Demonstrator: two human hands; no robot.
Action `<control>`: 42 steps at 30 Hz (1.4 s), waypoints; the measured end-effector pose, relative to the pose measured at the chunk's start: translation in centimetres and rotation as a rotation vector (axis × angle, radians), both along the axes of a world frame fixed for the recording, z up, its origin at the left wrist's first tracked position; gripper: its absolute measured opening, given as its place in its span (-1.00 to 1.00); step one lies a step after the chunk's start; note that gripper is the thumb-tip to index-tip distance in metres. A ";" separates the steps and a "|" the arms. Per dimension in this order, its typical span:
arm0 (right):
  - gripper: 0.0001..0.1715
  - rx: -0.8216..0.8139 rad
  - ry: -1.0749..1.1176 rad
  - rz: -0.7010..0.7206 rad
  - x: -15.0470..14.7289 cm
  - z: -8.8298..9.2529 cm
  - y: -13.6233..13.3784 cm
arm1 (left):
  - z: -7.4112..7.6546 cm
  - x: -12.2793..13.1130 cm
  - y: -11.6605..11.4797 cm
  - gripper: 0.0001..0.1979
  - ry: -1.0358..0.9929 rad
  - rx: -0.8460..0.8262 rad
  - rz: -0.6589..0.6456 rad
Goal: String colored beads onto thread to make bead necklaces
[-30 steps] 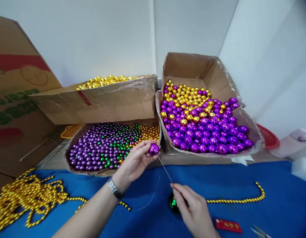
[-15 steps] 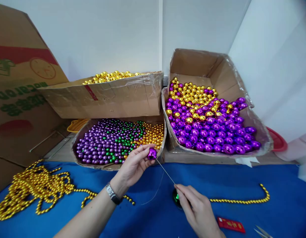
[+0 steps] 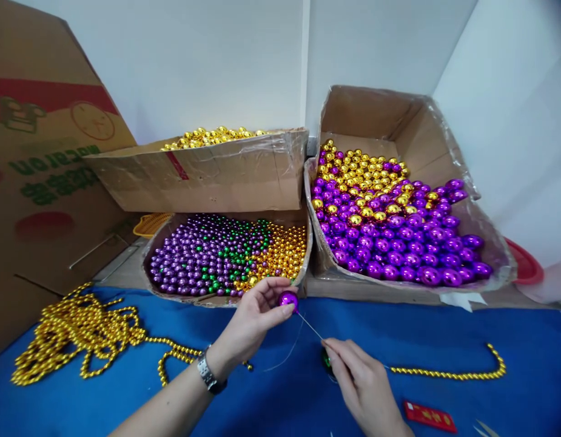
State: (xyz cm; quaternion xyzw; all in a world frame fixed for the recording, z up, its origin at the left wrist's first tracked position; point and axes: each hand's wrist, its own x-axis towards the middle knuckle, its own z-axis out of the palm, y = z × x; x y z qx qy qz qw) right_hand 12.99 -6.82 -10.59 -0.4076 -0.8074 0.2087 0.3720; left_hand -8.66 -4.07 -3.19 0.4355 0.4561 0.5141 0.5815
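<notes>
Between the thumb and fingers of my left hand (image 3: 264,312) is a shiny purple ball bead (image 3: 288,301). My right hand (image 3: 359,379) pinches a long thin needle (image 3: 312,325), whose far end meets the purple bead; whether it passes through is hidden. A fine thread (image 3: 289,352) curves down below the bead. Partly covered by my right hand is a dark green shiny ball (image 3: 326,358). To the right of that hand, a strand of small gold beads (image 3: 448,373) lies on the blue cloth (image 3: 271,406).
A low carton (image 3: 146,261) holds small purple, green and gold beads. Another carton (image 3: 503,267) holds bigger purple and gold balls. Gold bead strands (image 3: 80,340) are heaped at left. A red packet (image 3: 429,416) and scissors tips (image 3: 486,428) lie at front right.
The purple bead in my left hand has come down and nearer to my right hand, so less of the needle shows between them. The whole view has shifted slightly.
</notes>
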 end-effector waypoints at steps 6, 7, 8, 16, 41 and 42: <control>-0.70 0.040 -0.008 0.006 -0.6 -0.3 -0.1 | -0.3 0.9 -1.4 -0.58 0.017 -0.015 -0.047; -0.70 0.043 -0.010 0.013 -0.6 -0.4 -0.1 | -0.1 1.0 -1.6 -0.56 0.042 -0.008 -0.082; -0.70 0.041 -0.010 0.021 -0.5 -0.5 -0.1 | 0.1 0.8 -1.6 -0.55 0.069 0.010 -0.121; -0.76 0.085 0.013 -0.025 0.3 -0.7 0.1 | 1.3 -8.7 4.5 -0.75 1.348 0.224 -0.103; -0.74 -0.034 0.032 0.008 -1.3 0.2 -0.2 | 0.7 -3.8 2.0 -0.79 -0.072 -0.167 -0.101; -0.74 -0.040 0.027 0.002 -1.2 0.2 -0.2 | 0.7 -3.7 1.9 -0.78 -0.069 -0.169 -0.096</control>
